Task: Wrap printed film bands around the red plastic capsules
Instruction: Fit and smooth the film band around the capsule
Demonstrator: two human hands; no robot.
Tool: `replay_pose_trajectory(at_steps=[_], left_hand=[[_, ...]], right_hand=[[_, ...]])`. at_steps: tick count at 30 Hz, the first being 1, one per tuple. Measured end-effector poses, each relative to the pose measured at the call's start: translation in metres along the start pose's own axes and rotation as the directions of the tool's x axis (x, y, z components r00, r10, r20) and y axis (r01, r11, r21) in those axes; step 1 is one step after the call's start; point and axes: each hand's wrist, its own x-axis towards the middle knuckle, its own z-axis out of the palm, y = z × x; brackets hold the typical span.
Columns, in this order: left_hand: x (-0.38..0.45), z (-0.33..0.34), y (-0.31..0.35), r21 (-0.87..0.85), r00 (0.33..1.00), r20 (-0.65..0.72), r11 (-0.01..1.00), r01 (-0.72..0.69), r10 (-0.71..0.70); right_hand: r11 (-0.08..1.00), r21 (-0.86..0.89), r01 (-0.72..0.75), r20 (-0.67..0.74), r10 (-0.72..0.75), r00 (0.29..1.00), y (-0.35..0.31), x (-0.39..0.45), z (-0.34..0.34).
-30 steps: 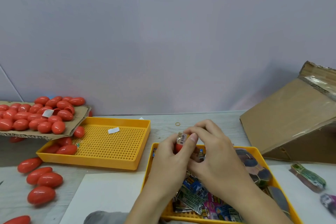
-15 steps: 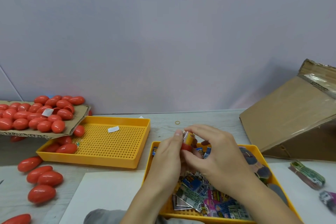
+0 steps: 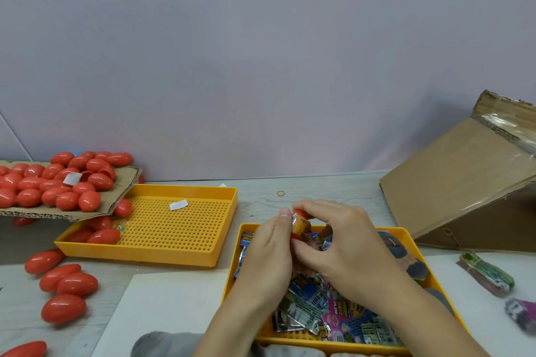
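Note:
Both hands meet above the far end of a yellow tray (image 3: pixel 417 258) filled with loose printed film bands (image 3: pixel 339 316). Between them is a red capsule (image 3: pixel 301 214) standing upright, with a printed film band (image 3: pixel 301 226) around its middle. My left hand (image 3: pixel 268 252) holds it from the left with thumb raised beside it. My right hand (image 3: pixel 345 243) pinches it from the right, index finger curled over its top. The capsule's lower part is hidden by fingers.
A perforated yellow tray (image 3: pixel 174 229) to the left holds a few red capsules and a white label. A cardboard sheet (image 3: pixel 121 197) piled with several capsules overhangs it. Loose capsules (image 3: pixel 63 309) lie front left. A tilted cardboard box (image 3: pixel 464 191) stands right, band bundles (image 3: pixel 487 272) near it.
The band sits lower around the capsule, whose red top now shows above it. My right index finger has curled over the top. Both hands stayed over the tray.

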Motion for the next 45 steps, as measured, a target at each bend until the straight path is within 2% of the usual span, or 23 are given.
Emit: replay_pose_trajectory(at_steps=[5, 7, 10, 11, 16, 22, 25, 28, 33, 35, 38, 42, 45], left_hand=[[-0.002, 0.001, 0.006, -0.025, 1.000, 0.022, 1.000, -0.018, 0.018], [-0.001, 0.000, 0.009, -0.184, 0.999, 0.014, 0.982, 0.048, -0.046], [-0.002, -0.001, 0.014, -0.440, 0.989, 0.087, 0.886, 0.143, -0.117], [-0.002, -0.001, 0.014, -0.447, 0.990, 0.099, 0.884, 0.138, -0.105], [-0.002, 0.003, 0.014, -0.267, 0.997, 0.055, 0.962, 0.060, -0.046], [-0.003, 0.003, 0.017, -0.329, 0.995, 0.043, 0.939, 0.096, -0.086], [-0.004, 0.002, 0.018, -0.411, 0.988, 0.066, 0.899, 0.152, -0.137], [-0.004, 0.001, 0.018, -0.461, 0.983, 0.081, 0.868, 0.182, -0.163], [-0.008, -0.008, 0.026, -0.635, 0.932, 0.313, 0.689, 0.350, -0.186], [-0.007, -0.010, 0.025, -0.648, 0.922, 0.347, 0.666, 0.369, -0.173], [-0.005, -0.009, 0.023, -0.642, 0.945, 0.274, 0.698, 0.318, -0.178], [-0.003, -0.006, 0.022, -0.584, 0.978, 0.091, 0.786, 0.203, -0.185], [-0.002, -0.004, 0.021, -0.522, 0.989, -0.055, 0.849, 0.087, -0.135]], right_hand=[[1.000, 0.002, 0.005, 0.003, -0.005, 1.000, 0.002, 0.000, 0.002], [0.998, 0.052, -0.018, -0.057, 0.021, 0.998, 0.002, -0.001, 0.004], [0.990, 0.139, -0.007, -0.129, 0.025, 0.991, -0.001, -0.002, 0.005], [0.990, 0.141, 0.006, -0.124, 0.011, 0.992, -0.002, -0.001, 0.005], [0.997, 0.065, 0.036, -0.086, -0.031, 0.996, -0.004, 0.000, 0.003], [0.997, 0.045, 0.060, -0.052, -0.058, 0.997, -0.007, 0.001, 0.003], [0.995, 0.096, 0.032, -0.051, -0.027, 0.998, -0.004, 0.000, 0.001], [0.997, 0.076, 0.002, -0.065, 0.003, 0.998, 0.000, -0.001, 0.001], [0.982, 0.185, -0.047, -0.145, 0.075, 0.987, -0.004, -0.003, 0.004], [0.979, 0.199, -0.045, -0.161, 0.078, 0.984, -0.008, -0.003, 0.005], [0.969, 0.233, -0.080, -0.158, 0.119, 0.980, -0.005, -0.002, 0.002], [0.956, 0.246, -0.162, -0.073, 0.185, 0.980, 0.005, -0.001, 0.001], [0.944, 0.268, -0.194, -0.085, 0.224, 0.971, 0.005, -0.001, 0.003]])
